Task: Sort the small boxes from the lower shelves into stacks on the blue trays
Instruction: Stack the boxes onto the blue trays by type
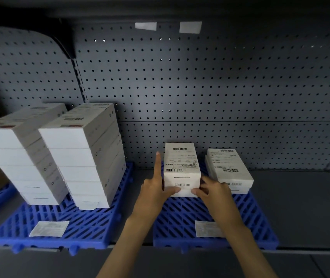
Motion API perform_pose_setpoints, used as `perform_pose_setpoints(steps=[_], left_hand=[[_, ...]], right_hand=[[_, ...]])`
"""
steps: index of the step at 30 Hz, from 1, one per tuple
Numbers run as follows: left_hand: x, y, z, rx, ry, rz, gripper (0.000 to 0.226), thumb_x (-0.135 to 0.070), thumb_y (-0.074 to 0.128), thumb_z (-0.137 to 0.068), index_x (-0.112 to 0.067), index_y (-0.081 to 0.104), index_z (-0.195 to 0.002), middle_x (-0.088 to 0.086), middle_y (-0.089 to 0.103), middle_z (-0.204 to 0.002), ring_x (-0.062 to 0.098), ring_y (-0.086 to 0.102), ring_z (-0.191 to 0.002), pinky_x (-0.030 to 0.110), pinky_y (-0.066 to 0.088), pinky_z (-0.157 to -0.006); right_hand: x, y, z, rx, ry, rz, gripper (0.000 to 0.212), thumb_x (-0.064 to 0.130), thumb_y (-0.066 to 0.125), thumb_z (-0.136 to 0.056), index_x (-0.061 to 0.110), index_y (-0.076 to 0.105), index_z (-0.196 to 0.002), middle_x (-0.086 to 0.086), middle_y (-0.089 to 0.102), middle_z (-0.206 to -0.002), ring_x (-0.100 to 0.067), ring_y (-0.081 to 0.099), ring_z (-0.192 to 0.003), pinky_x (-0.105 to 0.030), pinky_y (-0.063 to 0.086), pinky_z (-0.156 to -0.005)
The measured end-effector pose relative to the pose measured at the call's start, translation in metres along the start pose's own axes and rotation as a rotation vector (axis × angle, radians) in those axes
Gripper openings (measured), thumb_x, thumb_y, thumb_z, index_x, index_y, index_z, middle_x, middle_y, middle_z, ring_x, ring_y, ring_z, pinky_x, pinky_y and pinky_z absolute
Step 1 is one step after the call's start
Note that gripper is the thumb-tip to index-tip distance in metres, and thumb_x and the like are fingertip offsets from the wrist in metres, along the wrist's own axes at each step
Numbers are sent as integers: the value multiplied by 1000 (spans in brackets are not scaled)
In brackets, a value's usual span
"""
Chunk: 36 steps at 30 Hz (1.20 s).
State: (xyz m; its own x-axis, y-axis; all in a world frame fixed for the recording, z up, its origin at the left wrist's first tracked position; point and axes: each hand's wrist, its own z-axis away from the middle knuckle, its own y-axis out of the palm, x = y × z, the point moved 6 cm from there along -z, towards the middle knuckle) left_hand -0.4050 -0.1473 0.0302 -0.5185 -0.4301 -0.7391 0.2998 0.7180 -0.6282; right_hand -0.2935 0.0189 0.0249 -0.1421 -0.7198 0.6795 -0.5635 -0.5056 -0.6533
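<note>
Box stack (182,169) on blue tray (250,213): left hand (154,189) presses straight-fingered, right hand (214,189) pinches corner.

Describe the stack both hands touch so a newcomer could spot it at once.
Look at the right blue tray on the grey shelf. Two white stacks stand at its back, and yours is the left stack. It is taller than the right stack, and the left hand and right hand touch its front.
</note>
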Motion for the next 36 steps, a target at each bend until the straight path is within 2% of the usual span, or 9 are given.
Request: perform_pose_setpoints(steps=[3,7,11,14,17,23,31,33,36], left_hand=[[-11,-11,0,1,87,56,118,-33,83,-84,-68,-10,-147,-14,67,-120,15,69,-95,36,59,-88],[-20,-16,-10,56,172,-10,101,-30,79,-87,-68,9,-149,8,71,-117,27,69,-95,47,60,-87],[-24,-21,-19,102,153,-149,85,-35,72,-93,-44,18,-158,16,71,-112,26,69,-95,47,58,-87],[-29,-23,-23,114,137,-253,87,-30,73,-93,-29,20,-161,15,70,-118,27,68,-102,45,57,-92],[-29,-22,-22,133,94,-280,92,-26,74,-92,-30,14,-162,13,69,-120,27,66,-104,45,56,-94],[-25,-20,-24,132,92,-294,95,-24,76,-91,-27,13,-162,14,70,-119,27,68,-105,46,56,-94],[-14,-17,-26,78,98,-184,98,-17,80,-87,-29,19,-162,9,72,-116,23,69,-101,44,58,-92],[-12,-17,-23,57,105,-140,99,-16,81,-86,-33,20,-161,6,73,-116,20,69,-100,44,59,-91],[-8,-17,-14,0,115,-42,100,-17,84,-83,-43,23,-159,-2,70,-123,14,68,-105,37,59,-93]], right_hand=[[8,-7,2,5,6,-120,82,17,76,-90,40,32,-156,17,69,-109,2,65,-104,-19,48,-100],[15,-12,-5,27,-67,-67,81,20,73,-93,55,29,-151,-1,74,-105,-14,68,-98,-31,55,-95],[15,-16,-12,62,-69,7,69,23,68,-97,47,31,-151,-12,69,-81,-23,66,-77,-36,58,-82],[15,-19,-14,52,-63,1,67,21,68,-97,47,30,-147,-13,73,-97,-23,68,-91,-39,57,-91],[14,-18,-17,43,-56,17,66,20,71,-95,39,39,-150,-11,74,-101,-22,68,-95,-40,56,-96],[19,-16,-17,60,-74,131,67,21,71,-95,30,40,-153,-13,69,-79,-23,66,-74,-41,60,-80],[24,-15,-16,53,-119,238,68,24,68,-97,28,35,-156,-13,66,-71,-24,63,-69,-42,59,-71],[20,-14,-15,47,-118,249,70,27,67,-97,28,33,-158,-12,69,-77,-24,65,-73,-43,59,-74],[12,-10,-11,52,-47,92,72,25,69,-97,24,32,-159,-3,76,-109,-20,69,-102,-39,57,-93]])
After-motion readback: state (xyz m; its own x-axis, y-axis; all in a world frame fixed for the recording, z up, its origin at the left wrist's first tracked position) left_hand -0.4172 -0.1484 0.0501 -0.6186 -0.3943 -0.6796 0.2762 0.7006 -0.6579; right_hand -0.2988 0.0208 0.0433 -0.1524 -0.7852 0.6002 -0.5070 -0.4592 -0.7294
